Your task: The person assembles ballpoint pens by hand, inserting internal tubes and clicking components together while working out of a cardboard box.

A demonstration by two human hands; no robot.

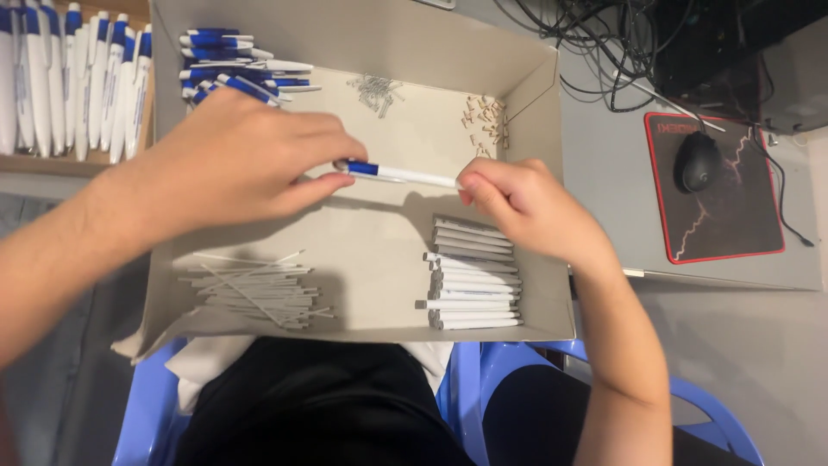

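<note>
A blue-and-white pen [398, 173] is held level over a shallow cardboard box [526, 86]. My left hand [233, 160] pinches its blue end and my right hand [526, 207] grips its white tip end. Below the left hand lies a loose heap of thin white refills [254, 289]. A stack of white pen barrels [473, 276] sits under the right hand. Finished blue-and-white pens [233, 60] are piled in the box's far left corner.
Small metal springs [376, 88] and small tan tips [487, 116] lie at the far side of the box. Another box of finished pens [78, 78] stands at the left. A black mouse [697, 160] rests on a red-edged pad [759, 242] at the right, cables behind it.
</note>
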